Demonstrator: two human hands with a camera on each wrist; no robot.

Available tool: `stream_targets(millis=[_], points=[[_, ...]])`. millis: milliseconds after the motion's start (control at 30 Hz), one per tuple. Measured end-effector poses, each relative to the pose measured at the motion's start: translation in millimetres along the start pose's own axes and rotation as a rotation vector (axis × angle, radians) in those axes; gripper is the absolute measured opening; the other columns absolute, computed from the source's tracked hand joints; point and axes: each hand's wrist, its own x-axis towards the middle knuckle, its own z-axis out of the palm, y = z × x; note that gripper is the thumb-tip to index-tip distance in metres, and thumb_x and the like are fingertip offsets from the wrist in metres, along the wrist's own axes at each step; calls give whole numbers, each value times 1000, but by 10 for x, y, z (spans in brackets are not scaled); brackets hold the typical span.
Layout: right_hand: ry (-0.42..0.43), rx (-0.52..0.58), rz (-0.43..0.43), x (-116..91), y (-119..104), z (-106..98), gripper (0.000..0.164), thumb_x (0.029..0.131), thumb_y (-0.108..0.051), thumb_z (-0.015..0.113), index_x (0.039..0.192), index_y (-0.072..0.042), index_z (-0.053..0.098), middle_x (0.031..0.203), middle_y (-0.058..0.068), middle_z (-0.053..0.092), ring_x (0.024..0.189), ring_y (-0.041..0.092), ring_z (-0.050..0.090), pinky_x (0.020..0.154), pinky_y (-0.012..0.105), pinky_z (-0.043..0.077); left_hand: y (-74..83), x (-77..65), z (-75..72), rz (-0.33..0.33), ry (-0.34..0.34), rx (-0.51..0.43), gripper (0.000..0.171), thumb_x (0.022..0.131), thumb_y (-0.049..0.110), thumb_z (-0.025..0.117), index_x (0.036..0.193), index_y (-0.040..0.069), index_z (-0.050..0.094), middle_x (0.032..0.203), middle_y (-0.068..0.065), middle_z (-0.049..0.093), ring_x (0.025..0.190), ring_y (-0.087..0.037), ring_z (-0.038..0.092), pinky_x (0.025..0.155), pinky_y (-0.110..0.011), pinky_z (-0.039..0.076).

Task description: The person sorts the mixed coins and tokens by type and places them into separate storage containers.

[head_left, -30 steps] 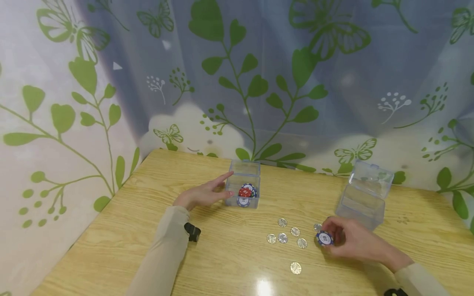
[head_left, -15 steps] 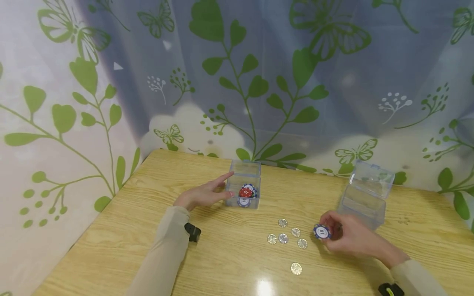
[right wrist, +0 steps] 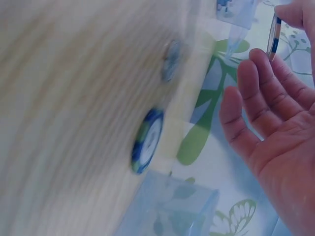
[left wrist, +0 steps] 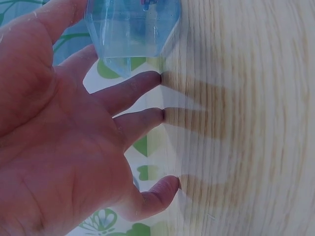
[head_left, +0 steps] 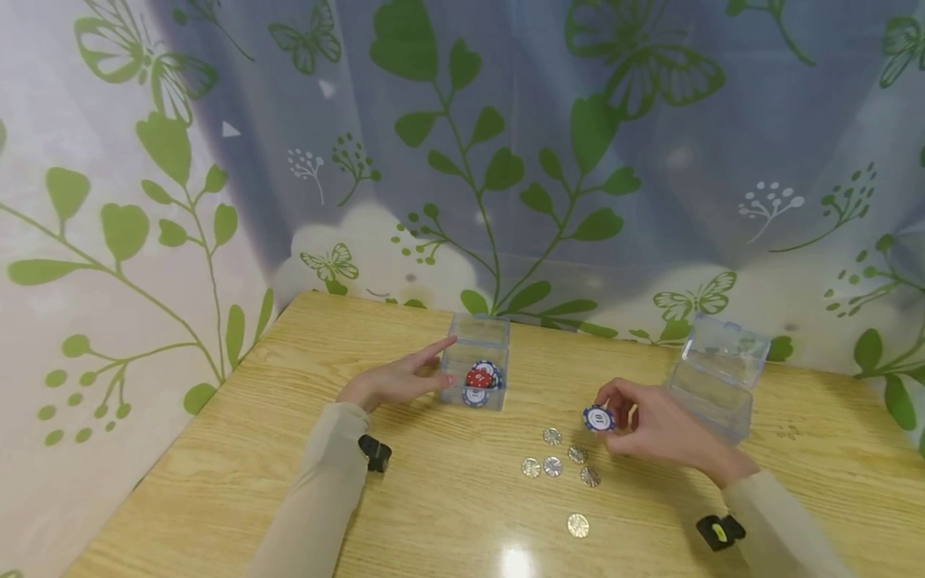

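Round blue-and-white chip (head_left: 599,418) pinched at its edge by right hand (head_left: 659,421), right of frame centre; left hand (head_left: 396,381), fingers straight, beside central clear plastic box (head_left: 496,399). Chip may be dropped onto round silver coins (head_left: 552,466) if edge pinch slips.

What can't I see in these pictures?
Head view: how many chips the left box holds; they overlap.
Head view: fine markings on coins; too small.
Head view: the chip on the table; right hand seems to hide it.
Left wrist view: part of the left box; top edge cuts it.
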Motion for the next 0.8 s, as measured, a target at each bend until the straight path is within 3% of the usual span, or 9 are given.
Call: stream_targets(millis=[267,533,800], points=[[33,22,-36,233,-133,36,36,71,-13,78,100,-24,59,77,-10,58,67,7,53,54,21,46,-11,5,-9,12,-17,-9,77,88,54,57,147,51,7,160,-10,7,147,-31,11,109,-62,27],[51,47,-67,471,-290,104,34,72,-19,79,99,-24,59,79,-9,59,72,15,56,55,22,45,16,-9,-6,16,-22,-9,73,93,44,55,148,49,7,160,-11,6,147,-33,10,107,-64,28],[68,63,-60,704,-374,215,31,72,-25,78,96,-25,59,80,-8,59,73,20,57,50,22,44,36,-22,-5,23,-19,-2,76,92,46,57,149,46,7,160,-13,6,147,-34,10,108,-63,28]])
